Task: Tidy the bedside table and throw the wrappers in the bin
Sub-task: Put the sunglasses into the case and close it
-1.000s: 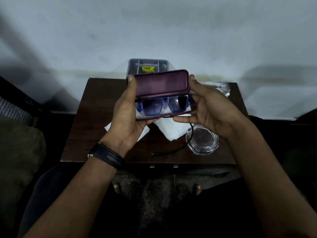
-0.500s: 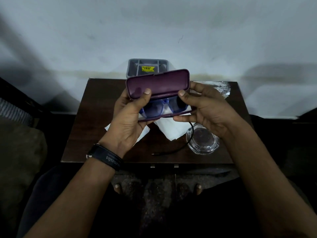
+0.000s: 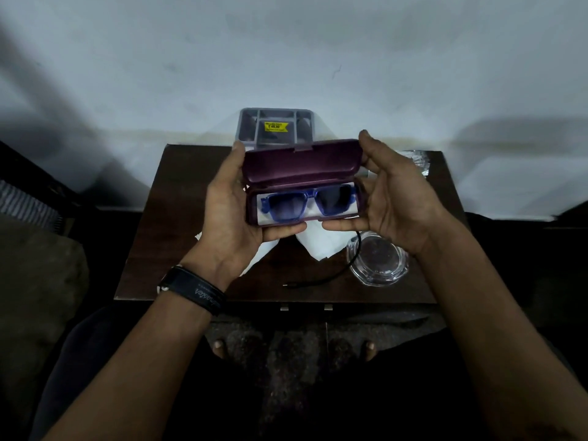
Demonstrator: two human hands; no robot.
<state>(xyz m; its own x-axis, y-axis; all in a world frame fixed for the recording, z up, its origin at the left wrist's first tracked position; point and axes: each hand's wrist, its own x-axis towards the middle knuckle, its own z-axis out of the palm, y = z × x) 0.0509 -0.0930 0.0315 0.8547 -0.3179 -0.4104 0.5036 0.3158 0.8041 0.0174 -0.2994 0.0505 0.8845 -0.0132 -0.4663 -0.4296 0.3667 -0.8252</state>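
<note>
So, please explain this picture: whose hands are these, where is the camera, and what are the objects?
There is no machine: a person works with bare hands. The camera sits on their head, looking down. The left hand and right hand hold an open purple glasses case with blue sunglasses inside. Below is a wooden bedside table with white tissue paper, a black cable and a glass ashtray. A clear wrapper lies at its far right corner, and a grey compartment tray stands at the back.
</note>
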